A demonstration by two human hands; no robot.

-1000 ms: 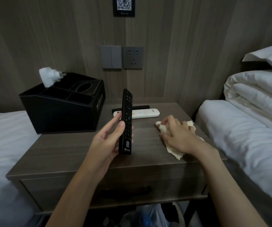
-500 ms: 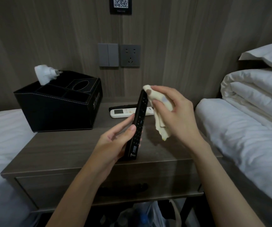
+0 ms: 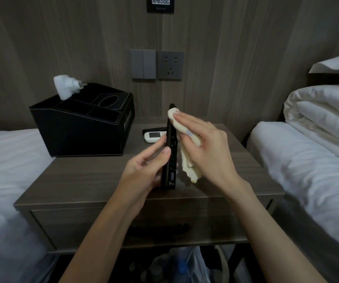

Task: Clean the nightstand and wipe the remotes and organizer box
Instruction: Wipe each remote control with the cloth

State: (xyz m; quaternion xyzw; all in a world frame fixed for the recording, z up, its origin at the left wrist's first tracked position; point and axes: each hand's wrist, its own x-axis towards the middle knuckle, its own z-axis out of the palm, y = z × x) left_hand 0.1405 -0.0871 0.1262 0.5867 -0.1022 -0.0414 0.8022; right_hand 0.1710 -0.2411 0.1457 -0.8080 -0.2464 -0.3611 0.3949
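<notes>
The left hand grips a black remote near its lower half, thumb on the near edge and fingers behind, holding it upright on edge above the middle of the nightstand. The right hand holds a pale cloth and presses it with nearly straight fingers against the button side of that remote at its top end; the loose cloth hangs below the palm. A white remote lies flat at the back of the nightstand, partly hidden behind the black one. The black organizer box stands on the back left corner with a white plug sticking out of it
</notes>
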